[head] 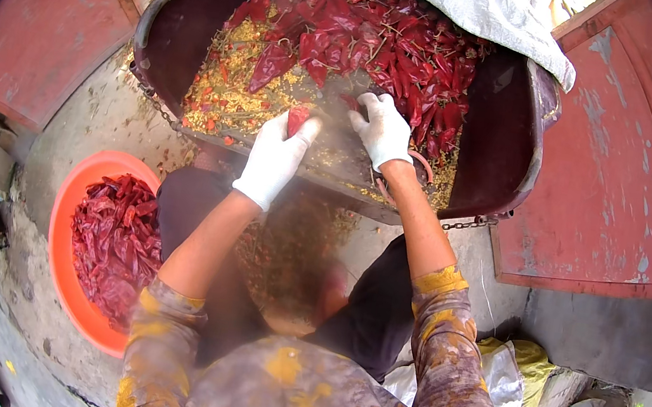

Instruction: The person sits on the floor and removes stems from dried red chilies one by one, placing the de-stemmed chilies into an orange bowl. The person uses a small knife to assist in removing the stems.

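My left hand [282,153], in a white glove, holds a piece of dried red chili pepper [297,119] between thumb and fingers. My right hand [382,127], gloved too, is bent over a dark board; a dark red piece shows at its fingertips, but its grip is unclear. Beyond both hands a heap of dried red chili peppers [396,57] with stems lies in a dark cart bed [490,145]. Yellow seeds [228,96] and stems are spread left of the heap. A pair of pink-handled scissors [422,164] seems to lie beside my right wrist.
An orange plastic basin [61,229] of red chili pieces stands on the concrete floor at left. A grey-white sheet [485,7] covers the cart's far edge. Chains [470,225] hang at its near corners. Red doors [610,181] flank it, and sacks [504,378] lie at lower right.
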